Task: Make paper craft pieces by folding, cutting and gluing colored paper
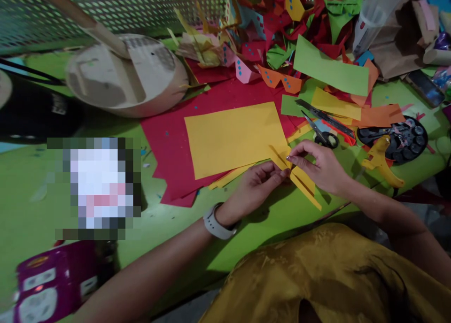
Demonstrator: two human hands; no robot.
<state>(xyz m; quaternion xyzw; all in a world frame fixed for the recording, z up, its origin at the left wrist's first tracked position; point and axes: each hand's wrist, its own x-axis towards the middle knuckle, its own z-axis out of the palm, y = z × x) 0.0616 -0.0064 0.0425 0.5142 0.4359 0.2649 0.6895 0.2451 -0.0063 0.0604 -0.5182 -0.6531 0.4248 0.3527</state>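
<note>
Both hands meet over a folded piece of yellow paper (303, 184) with narrow strips or flaps pointing toward me. My left hand (259, 187), with a pale watch strap at the wrist, pinches the paper's near left side. From the right, my right hand (319, 165) pinches its upper part between thumb and fingertips. The exact fold under the fingers is hidden. Just beyond lies a flat yellow sheet (236, 140) on top of red paper (165, 149) with a jagged edge. Close to my right hand are scissors (326, 139) and a cutter knife (327, 121).
A yellow glue gun (382, 161) and a black round palette (410, 137) lie to the right. Folded coloured paper pieces (282, 76) pile up at the back. A large bowl (158, 97) stands back left; a purple power socket box (56, 285) sits at front left.
</note>
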